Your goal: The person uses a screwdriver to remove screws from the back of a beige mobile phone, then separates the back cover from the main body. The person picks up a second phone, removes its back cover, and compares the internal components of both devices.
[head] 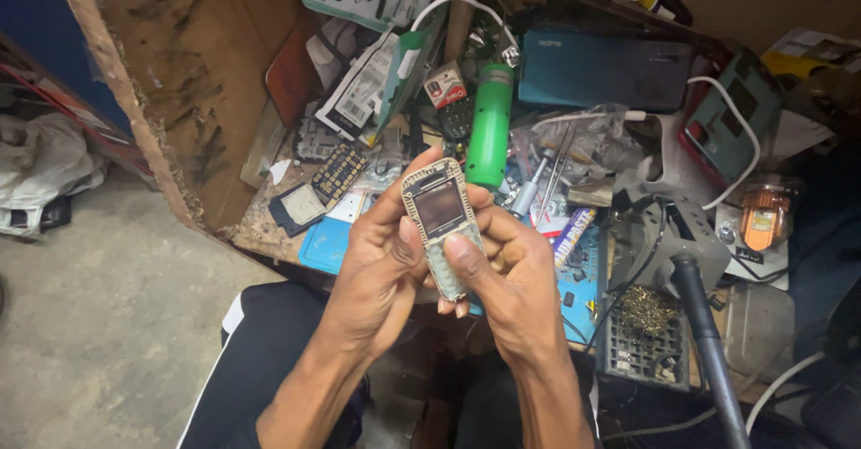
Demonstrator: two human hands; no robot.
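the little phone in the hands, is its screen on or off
Off: the phone, held between left hand and right hand, shows a dark, unlit screen.

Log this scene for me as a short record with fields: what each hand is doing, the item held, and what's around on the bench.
held item: small phone body, casing off, screen facing up
left hand: grips the phone's left edge, thumb on its front
right hand: grips the right edge, thumb on the keypad area
behind: green cylinder, teal phone box, tweezers
right of hands: soldering iron stand, brass wool
surface: cluttered wooden bench, blue mat
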